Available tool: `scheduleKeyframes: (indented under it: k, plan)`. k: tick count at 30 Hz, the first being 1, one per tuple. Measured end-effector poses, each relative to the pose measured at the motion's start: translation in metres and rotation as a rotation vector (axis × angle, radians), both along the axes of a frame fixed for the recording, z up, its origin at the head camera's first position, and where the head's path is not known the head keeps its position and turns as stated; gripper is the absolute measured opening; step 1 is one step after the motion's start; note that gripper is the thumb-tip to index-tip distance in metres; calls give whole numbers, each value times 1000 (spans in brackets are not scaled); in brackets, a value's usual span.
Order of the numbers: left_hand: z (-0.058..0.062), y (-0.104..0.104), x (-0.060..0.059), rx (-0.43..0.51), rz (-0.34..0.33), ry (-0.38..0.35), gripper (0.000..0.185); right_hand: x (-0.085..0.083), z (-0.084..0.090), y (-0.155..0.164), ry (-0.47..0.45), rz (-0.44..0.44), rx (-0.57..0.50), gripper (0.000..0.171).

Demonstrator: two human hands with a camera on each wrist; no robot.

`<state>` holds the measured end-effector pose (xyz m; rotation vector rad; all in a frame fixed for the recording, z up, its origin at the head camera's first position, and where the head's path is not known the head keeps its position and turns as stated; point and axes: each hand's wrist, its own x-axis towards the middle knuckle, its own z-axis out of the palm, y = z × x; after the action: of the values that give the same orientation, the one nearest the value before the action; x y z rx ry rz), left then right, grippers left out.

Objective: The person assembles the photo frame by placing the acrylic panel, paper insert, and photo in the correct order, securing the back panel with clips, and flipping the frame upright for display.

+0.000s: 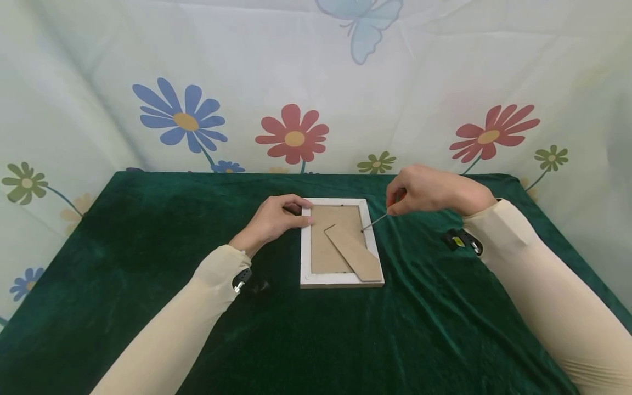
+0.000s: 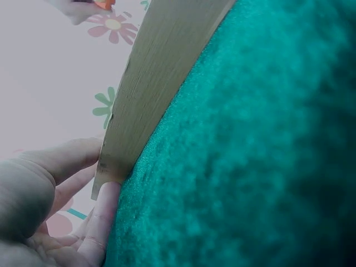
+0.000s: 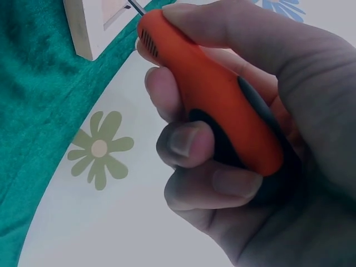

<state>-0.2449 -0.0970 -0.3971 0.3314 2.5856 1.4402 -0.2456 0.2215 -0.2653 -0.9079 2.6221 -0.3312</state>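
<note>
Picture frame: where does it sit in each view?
Head: picture frame face down at table centre, between both hands.
Left wrist: its pale edge runs diagonally from the top, fingers at its lower end.
Right wrist: a corner at top left.
Shared landmark: green cloth.

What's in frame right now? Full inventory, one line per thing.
picture frame: 1, white, lying face down mid-table
backing board: 1, brown, set in the frame
stand flap: 1, brown, lying slantwise on the backing
screwdriver: 1, orange and black handle with metal shaft, tip at the frame's right edge
tablecloth: 1, dark green, covering the table
backdrop: 1, pale with flower and butterfly prints, behind and beside the table
sleeves: 2, cream, on both forearms
left hand: 1, resting on the frame's upper left edge, fingers lightly curled
right hand: 1, gripping the screwdriver
</note>
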Motion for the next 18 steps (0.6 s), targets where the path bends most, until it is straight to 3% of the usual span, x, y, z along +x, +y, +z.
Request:
scheduleKeyframes:
  k: [18]
  plan:
    - [-3,-1,0,3,-2,5,38,3,-3,8,-12,-37,-42,12]
